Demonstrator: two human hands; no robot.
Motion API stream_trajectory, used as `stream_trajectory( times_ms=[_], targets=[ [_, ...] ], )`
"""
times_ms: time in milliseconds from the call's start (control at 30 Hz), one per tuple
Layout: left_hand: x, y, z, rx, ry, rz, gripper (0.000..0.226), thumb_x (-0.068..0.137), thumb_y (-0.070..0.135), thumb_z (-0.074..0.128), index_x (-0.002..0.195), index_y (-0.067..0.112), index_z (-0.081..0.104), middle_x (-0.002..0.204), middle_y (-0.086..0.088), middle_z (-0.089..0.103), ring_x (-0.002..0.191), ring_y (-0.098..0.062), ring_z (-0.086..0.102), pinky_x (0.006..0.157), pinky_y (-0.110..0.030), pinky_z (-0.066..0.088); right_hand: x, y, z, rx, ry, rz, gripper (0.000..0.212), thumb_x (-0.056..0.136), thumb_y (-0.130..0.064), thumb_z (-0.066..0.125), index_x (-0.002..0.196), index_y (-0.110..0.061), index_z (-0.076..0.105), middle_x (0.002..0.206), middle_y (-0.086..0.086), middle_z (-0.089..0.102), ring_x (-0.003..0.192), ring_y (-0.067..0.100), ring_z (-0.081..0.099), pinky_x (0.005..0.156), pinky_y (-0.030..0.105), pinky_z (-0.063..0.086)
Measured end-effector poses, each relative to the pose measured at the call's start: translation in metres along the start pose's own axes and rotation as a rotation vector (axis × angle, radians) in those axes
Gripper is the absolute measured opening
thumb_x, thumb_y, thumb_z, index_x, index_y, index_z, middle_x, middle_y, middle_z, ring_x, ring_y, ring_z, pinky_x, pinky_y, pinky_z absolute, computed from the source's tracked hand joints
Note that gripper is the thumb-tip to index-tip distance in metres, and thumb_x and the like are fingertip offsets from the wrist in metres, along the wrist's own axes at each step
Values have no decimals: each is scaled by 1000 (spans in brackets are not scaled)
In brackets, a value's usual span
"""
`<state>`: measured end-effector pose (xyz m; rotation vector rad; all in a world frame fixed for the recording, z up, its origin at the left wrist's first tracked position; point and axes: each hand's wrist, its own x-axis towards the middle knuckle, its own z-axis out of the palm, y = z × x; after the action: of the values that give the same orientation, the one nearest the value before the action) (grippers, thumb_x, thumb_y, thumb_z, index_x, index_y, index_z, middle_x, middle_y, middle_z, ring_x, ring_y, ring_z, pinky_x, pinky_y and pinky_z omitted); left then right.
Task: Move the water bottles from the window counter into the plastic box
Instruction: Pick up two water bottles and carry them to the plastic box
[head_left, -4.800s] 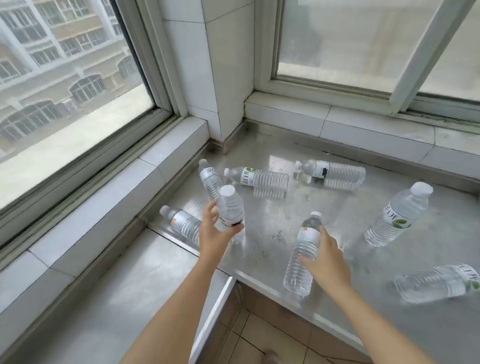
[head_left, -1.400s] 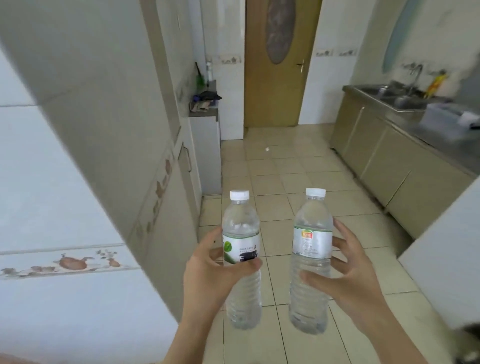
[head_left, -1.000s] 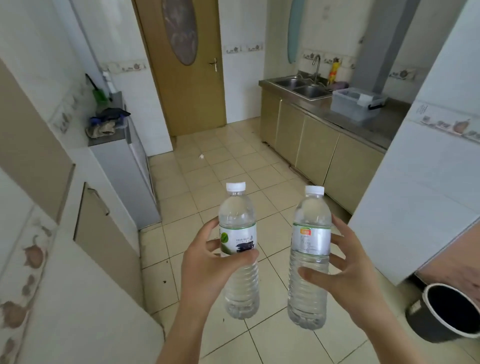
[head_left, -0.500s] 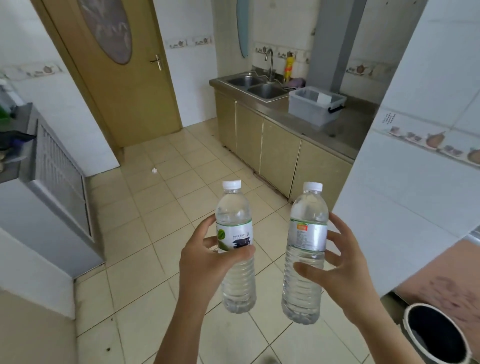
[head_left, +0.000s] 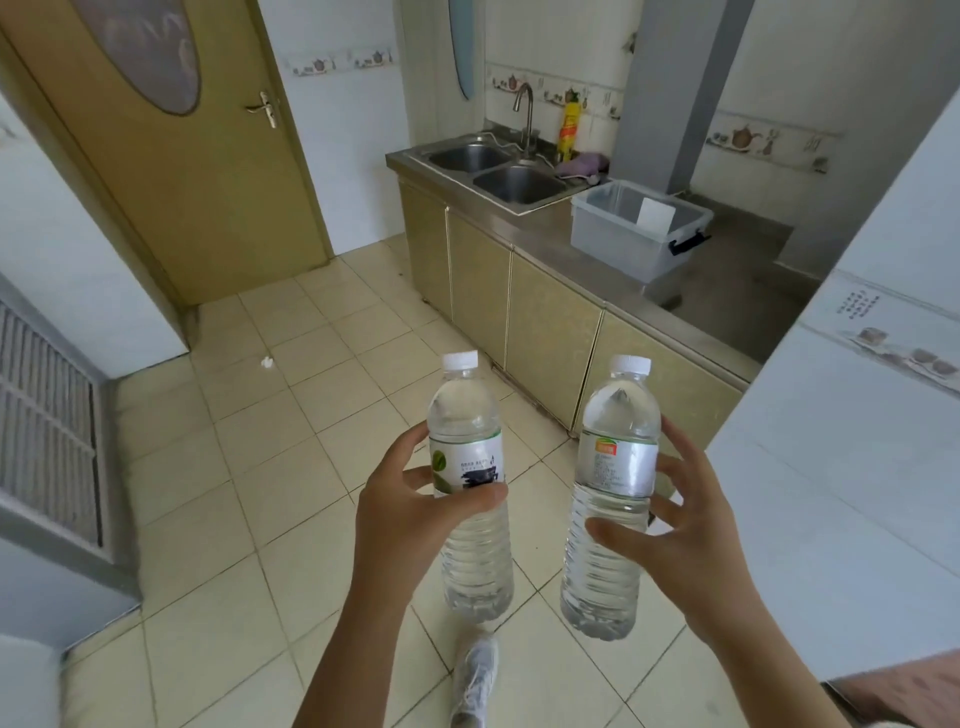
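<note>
From my head view, I am holding two water bottles upright out in front of me, caps up. My left hand (head_left: 410, 512) is wrapping its grip round the labelled middle of the left bottle (head_left: 470, 483), thumb across the front; my right hand (head_left: 691, 540) is gripping the right bottle (head_left: 610, 493) from its right side with spread, curled fingers. The plastic box (head_left: 631, 234) is sitting open on the tabletop (head_left: 727, 291) beside the sink (head_left: 498, 171), well ahead and up to my right, so I judge the right hand is the nearer one to reach it first.
</note>
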<state>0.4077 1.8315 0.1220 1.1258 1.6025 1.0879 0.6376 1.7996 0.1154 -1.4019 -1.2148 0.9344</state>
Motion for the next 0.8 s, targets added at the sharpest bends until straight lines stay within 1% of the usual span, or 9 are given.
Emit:
stream_trajectory(
  times_ms=[67, 133, 167, 233, 333, 433, 500, 667, 800],
  targets=[
    [47, 10, 9, 5, -20, 9, 81, 42, 39, 94, 115, 49, 59, 93, 14, 75, 81, 7, 68, 75, -30, 58, 42, 3, 10, -7, 17, 0, 102, 55, -7, 91, 134, -45, 40, 110, -19, 64, 100, 10, 67, 73, 27, 57],
    [92, 22, 17, 17, -53, 19, 78, 45, 35, 96, 111, 51, 58, 92, 16, 74, 80, 10, 66, 72, -27, 56, 82, 3, 19, -5, 36, 5, 103, 55, -6, 91, 136, -44, 39, 116, -9, 64, 101, 17, 68, 80, 42, 58],
    [113, 30, 21, 27, -74, 23, 79, 48, 33, 97, 113, 51, 57, 93, 16, 73, 80, 11, 66, 70, -25, 54, 101, 2, 24, -3, 51, 11, 104, 55, -5, 91, 136, -43, 39, 117, -6, 64, 100, 18, 69, 82, 47, 58],
    [155, 46, 30, 58, -115, 38, 75, 53, 32, 96, 112, 52, 55, 94, 17, 73, 80, 13, 65, 67, -21, 50, 138, -3, 32, 4, 91, 24, 106, 54, -5, 91, 137, -43, 39, 117, -6, 63, 99, 17, 70, 82, 51, 58],
    [213, 70, 51, 86, -173, 83, 71, 54, 33, 95, 105, 57, 51, 94, 20, 72, 83, 10, 66, 70, -20, 51, 189, -6, 36, 24, 139, 23, 106, 53, -3, 91, 138, -39, 39, 116, -7, 63, 95, 9, 70, 78, 45, 59],
    [258, 89, 75, 87, -227, 109, 73, 54, 31, 95, 108, 55, 52, 94, 22, 71, 86, 15, 63, 73, -22, 52, 233, -6, 33, 22, 173, 21, 105, 53, -1, 90, 138, -36, 39, 115, -9, 63, 94, 3, 69, 72, 28, 58],
    [288, 98, 96, 81, -266, 115, 73, 54, 30, 95, 112, 52, 56, 93, 21, 72, 86, 15, 63, 73, -22, 52, 265, 0, 27, 12, 196, 20, 105, 53, 0, 90, 138, -35, 40, 114, -8, 63, 96, 2, 67, 70, 21, 56],
    [363, 117, 159, 82, -309, 126, 68, 52, 30, 95, 100, 59, 55, 85, 27, 73, 83, 5, 69, 77, -27, 56, 350, 26, 4, 8, 258, 42, 106, 52, -2, 92, 137, -40, 40, 122, -8, 60, 105, 11, 65, 84, 30, 54],
    [419, 138, 217, 83, -340, 141, 67, 54, 28, 95, 101, 56, 56, 84, 26, 74, 81, 0, 71, 81, -35, 58, 426, 41, -24, 2, 294, 24, 104, 54, 4, 90, 138, -31, 41, 124, -10, 57, 110, 5, 60, 93, 29, 51]
  ],
)
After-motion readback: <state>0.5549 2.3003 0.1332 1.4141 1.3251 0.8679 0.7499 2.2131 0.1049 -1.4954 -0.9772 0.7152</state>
